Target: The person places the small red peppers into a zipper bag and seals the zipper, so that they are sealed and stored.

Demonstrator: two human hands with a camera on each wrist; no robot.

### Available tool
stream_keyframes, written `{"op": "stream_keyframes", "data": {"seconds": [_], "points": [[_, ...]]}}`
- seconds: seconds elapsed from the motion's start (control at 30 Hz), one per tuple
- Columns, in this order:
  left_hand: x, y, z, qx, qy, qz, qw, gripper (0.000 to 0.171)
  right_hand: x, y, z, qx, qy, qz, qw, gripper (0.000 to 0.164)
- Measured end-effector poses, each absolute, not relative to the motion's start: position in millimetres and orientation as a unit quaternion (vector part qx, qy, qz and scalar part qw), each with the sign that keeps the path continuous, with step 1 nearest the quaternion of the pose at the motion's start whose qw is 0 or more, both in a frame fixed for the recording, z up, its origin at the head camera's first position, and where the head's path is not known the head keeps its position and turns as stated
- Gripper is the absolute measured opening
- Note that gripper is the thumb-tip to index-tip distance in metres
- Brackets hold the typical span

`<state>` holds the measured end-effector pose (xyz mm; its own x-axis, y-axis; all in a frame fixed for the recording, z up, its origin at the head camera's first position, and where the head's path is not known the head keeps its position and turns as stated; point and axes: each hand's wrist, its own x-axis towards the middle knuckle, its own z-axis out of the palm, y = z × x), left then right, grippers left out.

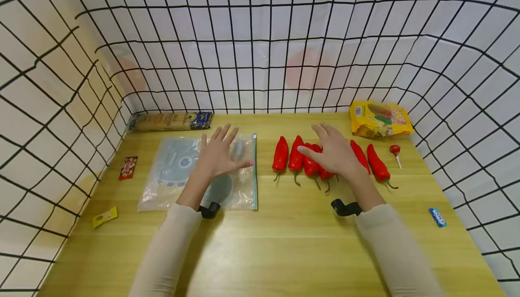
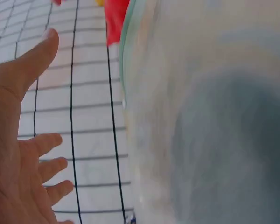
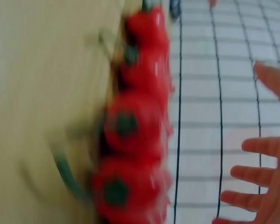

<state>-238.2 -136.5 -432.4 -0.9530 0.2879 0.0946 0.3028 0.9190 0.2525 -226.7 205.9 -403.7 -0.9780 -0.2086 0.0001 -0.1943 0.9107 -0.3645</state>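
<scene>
My left hand point(image 1: 219, 153), fingers spread, hovers over a clear zip bag point(image 1: 243, 193) with pale blue printing that lies flat on the table. In the left wrist view, the bag point(image 2: 154, 140) fills the right side, and the hand point(image 2: 18, 154) holds nothing. Over a row of red peppers point(image 1: 280, 155) with green stems is my right hand point(image 1: 335, 152), its fingers extended and holding nothing. It hides part of the row in the head view. Several peppers point(image 3: 135, 126) appear blurred beside the right hand point(image 3: 266, 172) in the right wrist view.
At the back left lies a pack of pasta point(image 1: 170, 121); a yellow snack bag point(image 1: 379, 120) sits back right. A red lollipop point(image 1: 395, 150), a blue packet point(image 1: 437, 217), a red packet point(image 1: 128, 168) and a yellow packet point(image 1: 104, 217) lie near the sides. Black wire mesh point(image 1: 260, 67) encloses the table.
</scene>
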Motion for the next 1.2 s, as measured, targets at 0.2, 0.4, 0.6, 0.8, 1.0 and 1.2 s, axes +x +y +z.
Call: {"op": "stream_keyframes", "data": {"seconds": [0.2, 0.4, 0.6, 0.8, 1.0, 1.2], "points": [[-216.7, -127.8, -443.7, -0.21, -0.953, -0.217, -0.024, 0.093, -197.0, 173.0, -413.6, -0.121, 0.934, -0.336, -0.005, 0.069], [-209.6, -124.3, -454.3, -0.233, -0.937, -0.252, -0.064, 0.066, -174.1, 138.7, -425.1, -0.148, 0.884, -0.443, 0.016, 0.04], [-214.1, -128.1, -471.6, -0.209, -0.933, -0.287, -0.05, 0.049, -163.3, 113.4, -439.5, -0.152, 0.864, -0.474, 0.07, 0.036], [-222.4, -129.7, -483.6, -0.198, -0.913, -0.355, -0.009, 0.024, -161.2, 101.4, -453.9, -0.164, 0.846, -0.499, 0.091, 0.033], [-225.2, -134.2, -496.4, -0.19, -0.892, -0.409, 0.012, 0.007, -157.7, 94.1, -462.1, -0.232, 0.861, -0.441, 0.098, 0.034], [-226.2, -146.0, -499.8, -0.184, -0.872, -0.453, -0.018, 0.005, -151.6, 91.2, -466.5, -0.299, 0.88, -0.348, 0.122, 0.046]]}}
